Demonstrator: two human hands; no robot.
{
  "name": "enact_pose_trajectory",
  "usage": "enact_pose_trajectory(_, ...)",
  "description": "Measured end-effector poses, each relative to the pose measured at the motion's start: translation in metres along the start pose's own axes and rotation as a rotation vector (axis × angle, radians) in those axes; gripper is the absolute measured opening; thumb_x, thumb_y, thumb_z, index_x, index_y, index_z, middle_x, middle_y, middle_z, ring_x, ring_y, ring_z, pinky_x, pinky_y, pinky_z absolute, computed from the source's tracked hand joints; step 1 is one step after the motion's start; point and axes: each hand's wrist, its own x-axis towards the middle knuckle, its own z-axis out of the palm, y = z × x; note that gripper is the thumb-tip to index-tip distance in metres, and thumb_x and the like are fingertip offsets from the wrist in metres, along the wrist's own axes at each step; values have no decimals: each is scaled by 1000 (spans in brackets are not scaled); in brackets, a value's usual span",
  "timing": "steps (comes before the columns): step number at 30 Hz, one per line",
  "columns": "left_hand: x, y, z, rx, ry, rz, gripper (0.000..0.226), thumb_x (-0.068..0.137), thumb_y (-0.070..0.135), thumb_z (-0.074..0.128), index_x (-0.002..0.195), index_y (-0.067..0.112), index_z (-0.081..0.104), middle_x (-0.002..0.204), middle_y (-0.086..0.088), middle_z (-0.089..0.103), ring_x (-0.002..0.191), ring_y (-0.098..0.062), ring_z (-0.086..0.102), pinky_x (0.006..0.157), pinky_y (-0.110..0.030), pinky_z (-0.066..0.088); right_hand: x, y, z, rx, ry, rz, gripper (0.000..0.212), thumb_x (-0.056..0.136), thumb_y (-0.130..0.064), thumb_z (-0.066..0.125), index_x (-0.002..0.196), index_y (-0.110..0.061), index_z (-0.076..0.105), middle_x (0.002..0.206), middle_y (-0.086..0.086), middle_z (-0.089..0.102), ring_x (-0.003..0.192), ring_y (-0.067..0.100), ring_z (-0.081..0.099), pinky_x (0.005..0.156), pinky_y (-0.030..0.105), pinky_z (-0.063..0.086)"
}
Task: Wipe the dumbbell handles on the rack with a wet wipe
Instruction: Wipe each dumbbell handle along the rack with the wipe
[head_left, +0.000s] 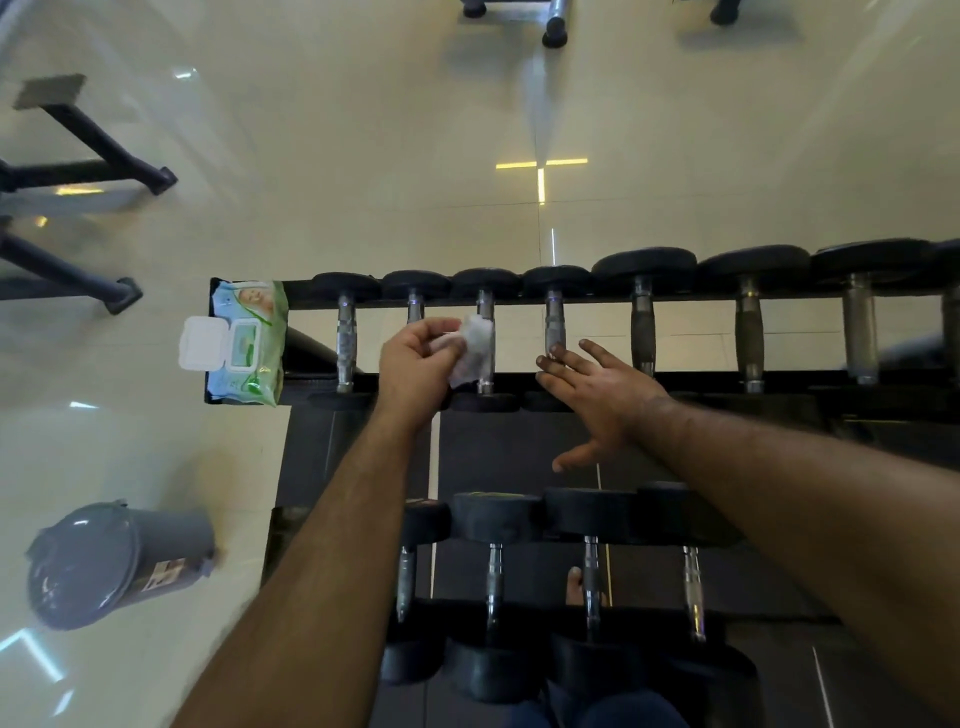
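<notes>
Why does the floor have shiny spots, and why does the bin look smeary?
Head view: ceiling lights glare off the glossy floor, making a bright yellow cross; the grey bin is motion-blurred near the frame edge, where the wide lens also bends the dumbbell rack.

We saw the black rack (519, 299) carrying dumbbells (644, 312) in two rows, with an open wet-wipe pack (247, 343) at its upper tier's left end.

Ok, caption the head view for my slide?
Left hand presses wipe on a rack dumbbell handle; right hand open beside.
</notes>
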Motion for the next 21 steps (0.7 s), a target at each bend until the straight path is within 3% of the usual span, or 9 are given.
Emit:
enact_pose_trajectory(4, -21, 6, -7, -215, 76, -105, 19, 101, 3, 65, 114, 14, 74, 107, -11, 79, 106, -34, 76, 92, -57, 61, -26, -17, 10, 42, 13, 91, 127, 84, -97, 39, 171, -17, -9, 180, 6, -4, 167, 22, -2, 132, 52, -13)
enact_pose_trajectory(7, -32, 4, -7, -284, 65, -138, 24, 99, 3, 67, 122, 9, 72, 114, -13, 77, 104, -29, 77, 78, -37, 64, -50, -26, 14, 71, -27, 158, 121, 92, -82, 53, 166, -22, -22, 179, 4, -10, 166, 24, -6, 131, 55, -13)
enact_pose_trajectory(10, -41, 3, -1, -282, 94, -205, 26, 99, 8, 70, 125, 2, 68, 118, -18, 75, 103, -26, 76, 77, -31, 63, -68, -25, 11, 58, -58, 187, 118, 94, -74, 59, 169, -24, -15, 179, 2, -13, 165, 24, -12, 131, 55, -13)
enact_pose_trajectory(13, -53, 11, 11, -260, 50, -220, 23, 103, 11, 65, 124, 5, 65, 119, -17, 73, 106, -26, 74, 90, -39, 64, -74, -15, 3, 54, -13, 234, 114, 95, -77, 56, 170, -24, -11, 179, 4, -12, 165, 25, -12, 132, 53, -9)
enact_pose_trajectory(16, -54, 23, 29, -307, 54, -246, 22, 107, 16, 58, 128, 8, 59, 122, -17, 66, 107, -32, 73, 88, -47, 65, -69, 4, -5, 89, 30, 301, 110, 96, -81, 48, 170, -25, -11, 179, 5, -15, 165, 25, -14, 133, 53, -6)
enact_pose_trajectory(21, -34, 35, 66, -461, 120, -232, 19, 106, 10, 59, 123, 2, 60, 121, -23, 69, 107, -34, 75, 82, -34, 65, -52, 38, -9, 137, 62, 326, 108, 96, -86, 37, 171, -24, -11, 178, 4, -17, 164, 24, -16, 133, 53, -7)
